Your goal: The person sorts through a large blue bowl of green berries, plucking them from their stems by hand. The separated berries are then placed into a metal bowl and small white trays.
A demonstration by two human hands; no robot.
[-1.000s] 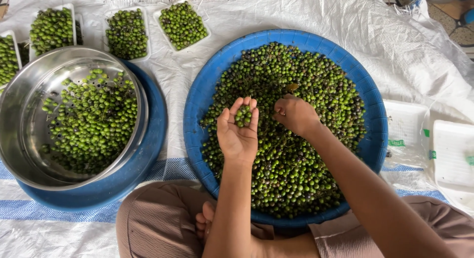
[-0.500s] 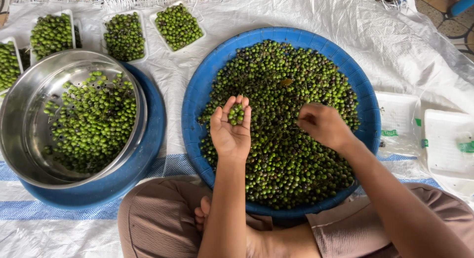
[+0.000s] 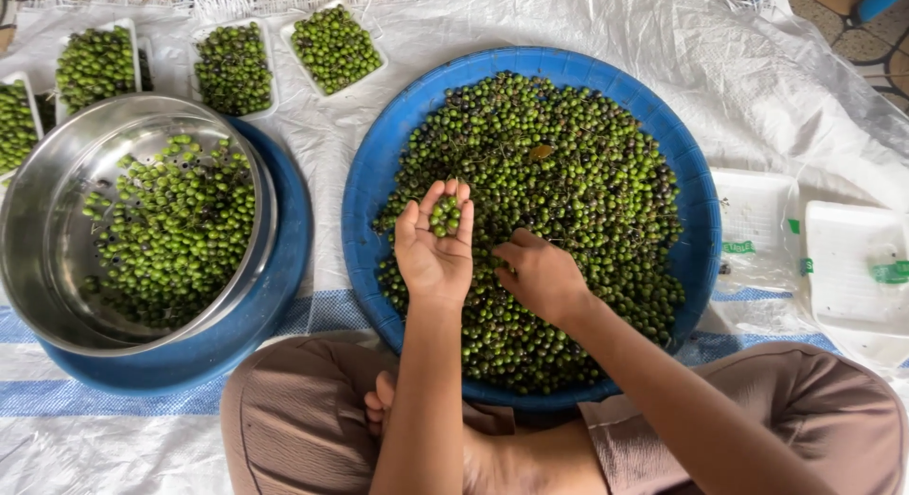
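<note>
A small cluster of green berries (image 3: pixel 446 216) is cupped in the left hand (image 3: pixel 436 244), palm up, fingers curled narrowly around them; the cluster sits at the base of the fingers, toward 12 o'clock of the palm, with the fingertips (image 3: pixel 453 188) just above it. The hand is held over the 9 o'clock part of the blue basin (image 3: pixel 691 192), which is filled with a heap of loose berries (image 3: pixel 568 173) (mostly green, some dark). The right hand (image 3: pixel 540 277) is placed knuckles up on the heap, just beside the left hand at its 3 o'clock; its fingers are bent down into the berries, and whether anything is pinched cannot be told. A steel colander (image 3: pixel 57 239) partly filled with green berries is set in a second blue basin (image 3: pixel 284 258) at 9 o'clock of the main basin. Three white trays of berries (image 3: pixel 232 69) are lined up at 11 o'clock, a fourth is cut off at the frame's left edge, and empty white trays (image 3: pixel 757 211) lie at 3 o'clock. Everything is laid on a white woven sheet (image 3: pixel 757 88).
</note>
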